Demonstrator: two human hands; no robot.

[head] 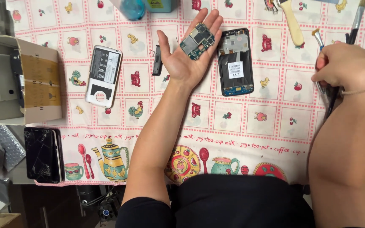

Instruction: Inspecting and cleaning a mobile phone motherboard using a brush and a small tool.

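My left hand [189, 50] lies palm up on the patterned tablecloth [267, 122], fingers spread, with a small green circuit board [197, 41] resting on the palm. Just right of it lies an opened black phone body [234, 61], its inside facing up. A small black part [157, 61] sits by my left thumb. My right hand [346, 66] is at the right edge, fingers curled around thin tools [327, 90], among them a small brush whose tip [316, 33] sticks out above the hand.
A white phone back with its battery [103, 76] lies left of centre. A cardboard box [22, 80] holds a white device at far left; a cracked black phone [43, 154] lies below it. A wooden-handled brush [293, 23] and a blue bottle [132, 8] sit at the far edge.
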